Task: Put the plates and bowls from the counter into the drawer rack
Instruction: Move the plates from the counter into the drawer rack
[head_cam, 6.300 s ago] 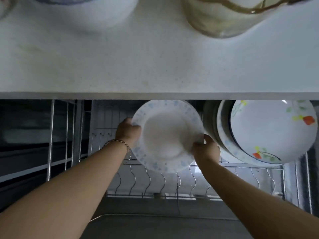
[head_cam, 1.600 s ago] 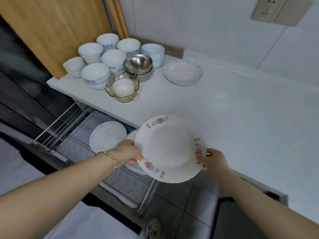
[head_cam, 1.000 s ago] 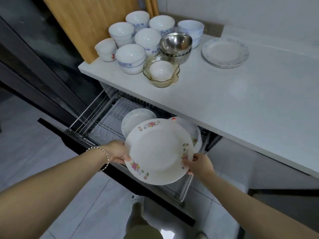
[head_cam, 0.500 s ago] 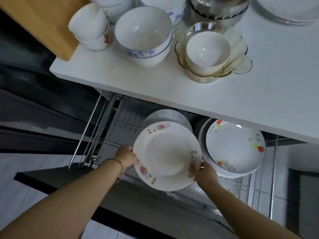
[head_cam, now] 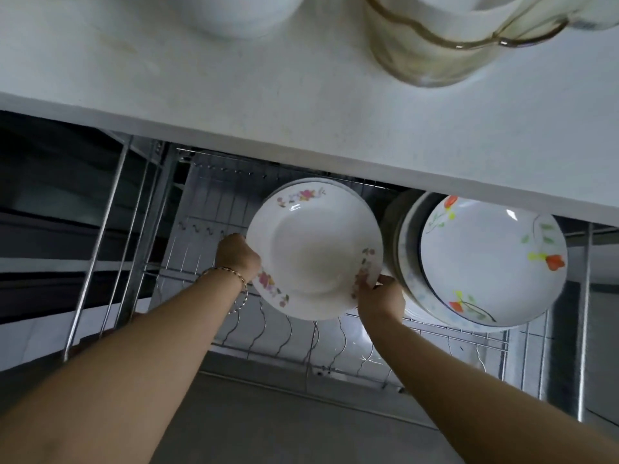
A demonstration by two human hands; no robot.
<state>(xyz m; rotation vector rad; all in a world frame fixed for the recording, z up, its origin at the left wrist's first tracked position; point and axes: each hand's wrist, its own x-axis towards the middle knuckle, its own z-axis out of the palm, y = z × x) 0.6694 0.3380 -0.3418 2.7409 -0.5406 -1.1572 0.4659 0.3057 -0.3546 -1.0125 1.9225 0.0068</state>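
A white plate with pink flowers on its rim [head_cam: 311,252] stands almost upright over the wire drawer rack [head_cam: 294,333]. My left hand [head_cam: 236,252] grips its left edge and my right hand [head_cam: 380,296] grips its lower right edge. Just behind it another plate's rim [head_cam: 303,182] shows in the rack. To the right, several plates stand in the rack, the front one [head_cam: 492,262] white with orange flowers.
The white counter [head_cam: 301,105] overhangs the drawer. A white bowl [head_cam: 248,15] and a glass bowl with a wavy rim [head_cam: 445,45] sit near its edge. The rack's side rails [head_cam: 100,242] run down the left. Wire slots lie below the held plate.
I have leaned in closer and the flowered plate has gone down and back into the rack, in front of the plate standing there. Both hands keep their hold.
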